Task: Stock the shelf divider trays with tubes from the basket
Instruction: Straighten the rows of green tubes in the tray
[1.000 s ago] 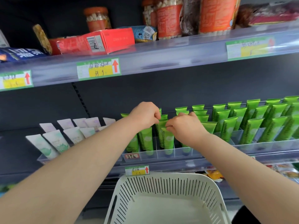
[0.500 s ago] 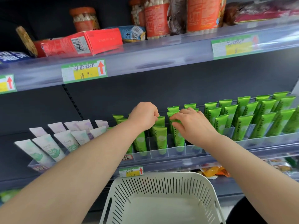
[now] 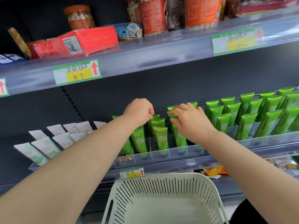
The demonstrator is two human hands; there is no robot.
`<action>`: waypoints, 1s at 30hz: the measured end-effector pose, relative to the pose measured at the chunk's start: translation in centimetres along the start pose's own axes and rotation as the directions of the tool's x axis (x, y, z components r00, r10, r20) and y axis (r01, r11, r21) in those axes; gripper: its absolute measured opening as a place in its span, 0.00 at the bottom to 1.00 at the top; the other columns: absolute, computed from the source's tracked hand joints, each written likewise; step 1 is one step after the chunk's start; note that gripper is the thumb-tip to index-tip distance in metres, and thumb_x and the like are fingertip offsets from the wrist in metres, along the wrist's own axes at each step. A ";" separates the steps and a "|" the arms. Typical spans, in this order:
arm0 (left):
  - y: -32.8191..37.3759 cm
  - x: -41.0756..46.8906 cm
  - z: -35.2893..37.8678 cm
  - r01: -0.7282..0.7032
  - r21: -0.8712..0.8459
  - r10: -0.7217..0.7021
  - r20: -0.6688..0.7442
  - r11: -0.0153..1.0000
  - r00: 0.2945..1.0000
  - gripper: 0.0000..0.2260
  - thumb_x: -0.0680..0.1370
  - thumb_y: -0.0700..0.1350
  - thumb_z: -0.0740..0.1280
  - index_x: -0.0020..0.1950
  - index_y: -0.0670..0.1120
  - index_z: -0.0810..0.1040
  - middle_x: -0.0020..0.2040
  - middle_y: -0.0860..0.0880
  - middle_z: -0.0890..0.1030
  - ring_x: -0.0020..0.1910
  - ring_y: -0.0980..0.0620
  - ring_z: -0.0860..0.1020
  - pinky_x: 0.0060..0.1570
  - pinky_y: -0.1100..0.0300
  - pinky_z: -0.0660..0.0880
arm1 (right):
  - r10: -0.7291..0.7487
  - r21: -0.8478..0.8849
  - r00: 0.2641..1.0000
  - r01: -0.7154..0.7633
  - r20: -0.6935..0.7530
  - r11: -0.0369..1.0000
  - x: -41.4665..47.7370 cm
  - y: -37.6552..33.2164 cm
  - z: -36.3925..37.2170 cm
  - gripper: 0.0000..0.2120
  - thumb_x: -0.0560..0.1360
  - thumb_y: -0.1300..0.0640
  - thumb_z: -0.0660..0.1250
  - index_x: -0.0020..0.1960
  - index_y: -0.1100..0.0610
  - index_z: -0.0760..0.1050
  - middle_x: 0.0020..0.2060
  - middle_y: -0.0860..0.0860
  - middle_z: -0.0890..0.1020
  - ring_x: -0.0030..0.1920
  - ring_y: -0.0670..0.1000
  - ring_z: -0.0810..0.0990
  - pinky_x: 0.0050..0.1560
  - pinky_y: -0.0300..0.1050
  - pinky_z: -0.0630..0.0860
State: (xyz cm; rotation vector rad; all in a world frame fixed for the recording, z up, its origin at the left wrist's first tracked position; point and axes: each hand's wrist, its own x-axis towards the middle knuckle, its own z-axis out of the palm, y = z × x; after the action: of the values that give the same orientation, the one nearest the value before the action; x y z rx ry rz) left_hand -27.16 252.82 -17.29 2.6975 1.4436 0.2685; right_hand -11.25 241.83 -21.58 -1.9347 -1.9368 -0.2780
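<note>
1. The left hand [image 3: 138, 111], upper centre of the frame, has its fingers curled in tight. Thumb and forefinger pinch the crimped top of one glossy green plastic tube [image 3: 156, 117]. Gripping the flat seam probably keeps the tube upright while it settles cap-down into its lane.
2. The right hand [image 3: 191, 122], just right of it, has its fingers half bent and spread. Thumb and forefinger nip the flat top of a neighbouring green tube [image 3: 171, 116], and the other fingertips rest on the tops behind, seemingly to steady that row.
3. The clear plastic divider tray [image 3: 176, 153] runs across the centre. The tubes stand in it cap-down and leaning back, one behind another in narrow lanes. The partitions stop them toppling sideways and keep the printed faces forward.
4. The white slotted plastic basket [image 3: 161, 185] sits at bottom centre, directly under both hands and within easy reach. The part of its floor that shows holds no tubes, so the stocking looks nearly finished.
5. Pale white tubes [image 3: 48, 147] at centre left stand in a separate tray, apart from the green ones.
</note>
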 end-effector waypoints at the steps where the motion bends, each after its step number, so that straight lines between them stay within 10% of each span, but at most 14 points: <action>1: 0.1 0.1 0.2 0.004 0.009 -0.004 0.002 1.000 1.000 0.04 0.74 0.43 0.72 0.47 0.51 0.84 0.46 0.53 0.83 0.49 0.50 0.79 0.50 0.54 0.77 | 0.006 0.006 1.000 -0.006 0.007 1.000 0.0 0.1 0.1 0.16 0.80 0.48 0.56 0.65 0.49 0.73 0.61 0.47 0.76 0.61 0.52 0.71 0.55 0.52 0.68; 17: -0.4 1.5 0.7 -0.010 -0.198 -0.023 -0.164 0.980 0.986 0.03 0.73 0.45 0.72 0.41 0.54 0.84 0.35 0.58 0.77 0.41 0.53 0.77 0.45 0.60 0.74 | 0.012 0.049 1.000 -0.012 0.001 0.999 1.0 0.1 0.6 0.15 0.81 0.49 0.55 0.62 0.50 0.75 0.58 0.48 0.77 0.58 0.53 0.72 0.52 0.53 0.68; 20: -1.3 1.8 0.3 0.051 -0.049 -0.058 -0.142 0.997 0.988 0.13 0.72 0.42 0.72 0.38 0.52 0.67 0.37 0.52 0.73 0.39 0.49 0.71 0.45 0.54 0.76 | 0.021 0.053 1.000 -0.021 0.012 0.998 1.2 0.0 0.8 0.15 0.81 0.48 0.55 0.62 0.50 0.75 0.58 0.48 0.77 0.58 0.53 0.72 0.53 0.53 0.68; 21: -1.4 1.9 0.1 0.058 -0.018 -0.060 -0.125 0.998 0.990 0.10 0.72 0.41 0.71 0.40 0.40 0.71 0.38 0.51 0.75 0.39 0.48 0.72 0.46 0.53 0.76 | 0.025 0.056 1.000 -0.026 0.016 0.998 1.2 0.0 0.9 0.15 0.81 0.48 0.55 0.62 0.50 0.75 0.58 0.47 0.77 0.58 0.53 0.72 0.53 0.52 0.67; 22: -1.5 1.9 0.1 0.072 0.000 -0.072 -0.097 0.997 0.993 0.12 0.72 0.40 0.71 0.37 0.54 0.72 0.39 0.51 0.77 0.40 0.47 0.74 0.47 0.54 0.77 | 0.029 0.059 0.999 -0.030 0.018 0.998 1.2 0.0 0.9 0.15 0.81 0.48 0.54 0.61 0.49 0.75 0.58 0.47 0.77 0.58 0.53 0.72 0.53 0.52 0.67; 30: -0.2 2.8 0.9 0.041 0.001 -0.040 -0.119 0.999 0.992 0.10 0.74 0.34 0.66 0.44 0.48 0.83 0.47 0.49 0.83 0.49 0.46 0.80 0.47 0.56 0.76 | 0.046 0.068 0.999 -0.046 0.004 0.997 1.3 0.5 0.9 0.15 0.81 0.49 0.54 0.62 0.49 0.75 0.58 0.47 0.77 0.57 0.53 0.72 0.53 0.52 0.67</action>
State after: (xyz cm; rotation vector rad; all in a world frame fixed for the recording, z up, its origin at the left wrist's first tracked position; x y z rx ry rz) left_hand -25.68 255.25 -17.85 2.6935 1.5289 0.4306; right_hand -10.86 243.40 -21.96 -1.9336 -1.8764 -0.1941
